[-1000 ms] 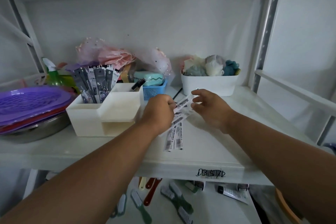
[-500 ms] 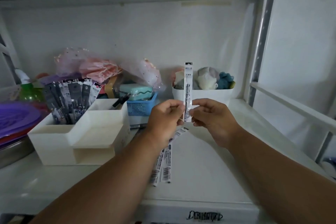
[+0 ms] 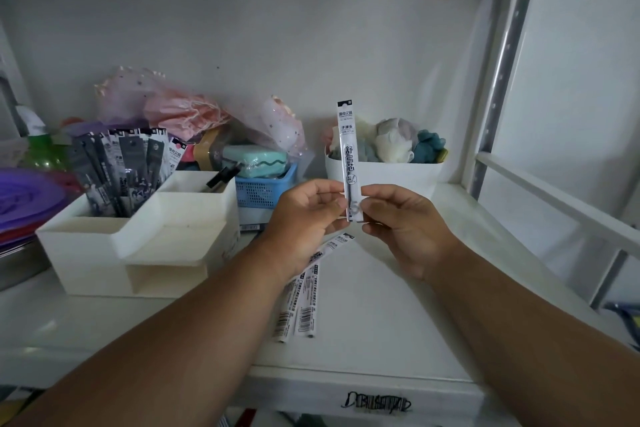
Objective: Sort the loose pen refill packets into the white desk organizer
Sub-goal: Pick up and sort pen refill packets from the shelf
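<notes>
1. While both hands pinch its lower end, left hand (image 3: 304, 215) and right hand (image 3: 405, 222), we hold the slim clear plastic refill packet (image 3: 349, 156) upright above the white shelf's (image 3: 398, 305) middle.
2. It looks light, bendy and slick; we'd grip mid-length.
3. The white plastic desk organizer (image 3: 104, 246) sits at the shelf's left.

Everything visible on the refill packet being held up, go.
The held refill packet is a long, narrow clear sleeve with a white printed card, a black header band on top and dark lettering down its face; a dark refill shows inside. It stands upright in the air above the shelf, in front of the white bin. The left hand and right hand pinch its lower end from either side.
</notes>
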